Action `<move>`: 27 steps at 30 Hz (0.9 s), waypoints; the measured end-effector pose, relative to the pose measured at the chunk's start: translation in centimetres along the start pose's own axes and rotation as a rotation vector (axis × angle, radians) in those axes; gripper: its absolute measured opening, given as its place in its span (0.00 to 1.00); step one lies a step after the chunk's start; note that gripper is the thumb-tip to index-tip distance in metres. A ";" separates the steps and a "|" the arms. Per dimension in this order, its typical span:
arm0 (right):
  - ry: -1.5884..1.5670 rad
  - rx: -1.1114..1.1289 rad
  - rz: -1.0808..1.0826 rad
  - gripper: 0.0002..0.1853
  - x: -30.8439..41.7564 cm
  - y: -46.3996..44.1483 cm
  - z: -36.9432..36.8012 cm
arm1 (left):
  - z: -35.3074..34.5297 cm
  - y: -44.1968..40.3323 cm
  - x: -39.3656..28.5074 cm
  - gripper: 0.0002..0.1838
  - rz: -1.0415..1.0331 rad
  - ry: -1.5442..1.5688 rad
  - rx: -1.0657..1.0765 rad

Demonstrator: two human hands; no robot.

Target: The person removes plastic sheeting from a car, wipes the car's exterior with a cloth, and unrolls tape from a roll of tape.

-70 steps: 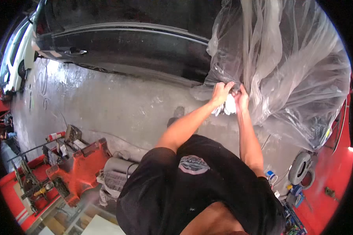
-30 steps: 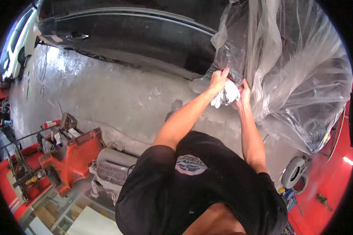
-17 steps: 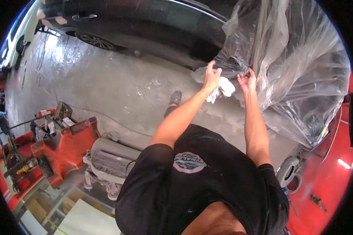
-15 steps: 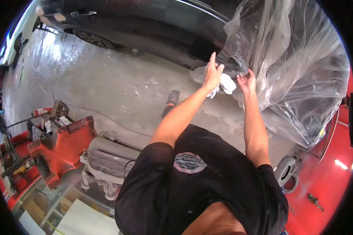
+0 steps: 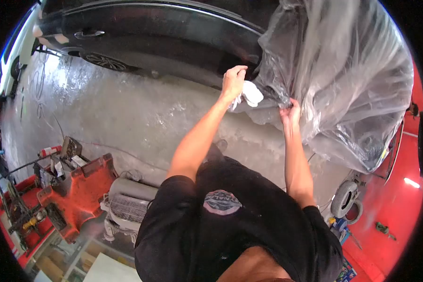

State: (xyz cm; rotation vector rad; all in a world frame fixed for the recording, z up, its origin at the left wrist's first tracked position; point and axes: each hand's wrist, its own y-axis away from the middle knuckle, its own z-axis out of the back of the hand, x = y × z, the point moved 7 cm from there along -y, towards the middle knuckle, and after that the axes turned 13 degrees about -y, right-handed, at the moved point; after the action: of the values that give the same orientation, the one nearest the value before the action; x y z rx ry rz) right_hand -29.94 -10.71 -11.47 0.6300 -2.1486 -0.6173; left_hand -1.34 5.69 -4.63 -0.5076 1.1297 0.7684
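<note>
My left hand (image 5: 233,83) is beside the black car's lower side, with a crumpled white cloth (image 5: 253,94) held at its palm. Its thumb and forefinger point away from the cloth, toward the car. Lower and to the right, my right hand (image 5: 290,114) pinches the gathered edge of a clear plastic sheet (image 5: 343,80). The sheet hangs in loose folds over the right end of the black car (image 5: 169,40). Some of the fingertips of my right hand are hidden in the plastic.
A red-orange panel (image 5: 82,195) and a grey finned unit (image 5: 129,202) stand at the lower left. Tyres (image 5: 344,198) lean by the red wall (image 5: 390,207) on the right. Concrete floor (image 5: 127,108) runs along the car, and a white vehicle (image 5: 16,56) stands far left.
My left hand has moved left with the white cloth, and its fingers are more bent. My right hand has come slightly lower and closed on the plastic edge. The view has shifted a little.
</note>
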 end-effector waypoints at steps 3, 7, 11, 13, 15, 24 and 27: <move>0.040 0.001 -0.002 0.11 0.2 2.4 2.0 | -1.6 -0.8 2.0 0.16 0.056 0.087 0.268; 0.117 -0.030 -0.056 0.11 0.3 7.1 1.4 | -3.7 -1.4 3.7 0.26 -0.035 -0.145 0.357; 0.162 -0.080 -0.028 0.11 0.5 8.4 1.2 | -7.7 -1.4 4.9 0.34 0.012 -0.140 0.572; 0.189 -0.075 -0.032 0.11 0.5 8.7 0.9 | -8.9 -1.9 4.1 0.37 0.084 -0.112 0.731; 0.182 -0.080 -0.025 0.12 0.6 8.8 0.8 | -11.5 -2.4 5.6 0.37 0.028 -0.129 0.635; 0.183 -0.128 0.005 0.12 0.4 9.5 0.9 | -10.8 -2.8 1.8 0.23 -0.099 -0.154 0.633; 0.175 -0.132 -0.005 0.12 0.3 9.5 1.1 | -12.9 -3.4 3.3 0.19 -0.174 -0.070 0.631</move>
State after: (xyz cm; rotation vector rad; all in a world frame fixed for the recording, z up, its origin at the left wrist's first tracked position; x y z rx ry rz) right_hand -33.09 -3.48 -6.12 0.5956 -1.9274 -0.6753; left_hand -5.86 -4.65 -12.40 -0.0430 1.1724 0.2478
